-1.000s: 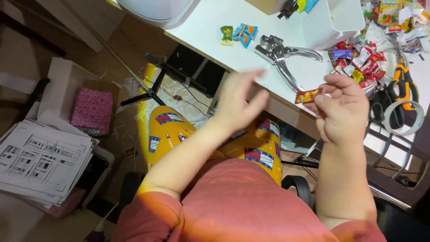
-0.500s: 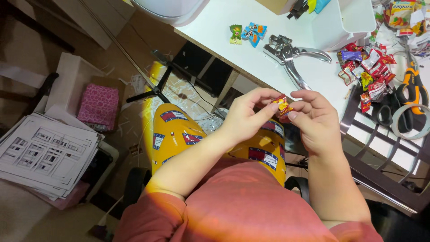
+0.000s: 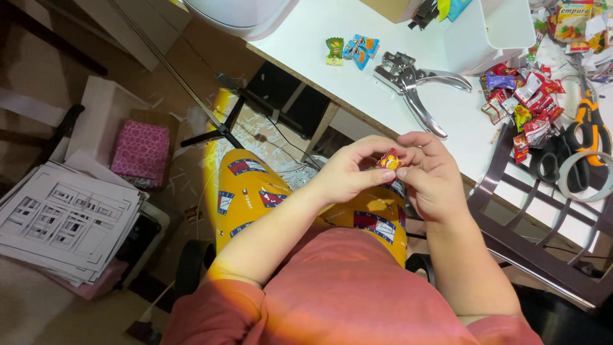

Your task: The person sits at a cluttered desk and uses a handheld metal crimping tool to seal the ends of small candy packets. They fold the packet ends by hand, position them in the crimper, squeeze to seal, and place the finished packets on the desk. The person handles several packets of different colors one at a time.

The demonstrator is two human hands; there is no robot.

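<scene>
Both my hands meet over my lap, just below the white table's edge (image 3: 357, 108). Between their fingertips is a small red and yellow candy wrapper (image 3: 389, 159). My left hand (image 3: 348, 176) pinches it from the left and my right hand (image 3: 434, 179) pinches it from the right. On the table above them lies a silver hole punch (image 3: 415, 86). Right of it sits a pile of red candy wrappers (image 3: 520, 102).
Two small green and blue wrappers (image 3: 351, 50) lie on the table. Orange-handled scissors (image 3: 584, 128), a tape roll (image 3: 584, 176) and a white container (image 3: 491, 32) are at the right. A paper stack (image 3: 64, 217) and a pink box (image 3: 140, 152) are on the floor at the left.
My left hand, open and apart a second ago, has come over to my right hand. Both now pinch the wrapper, lowered from the table edge toward my lap.
</scene>
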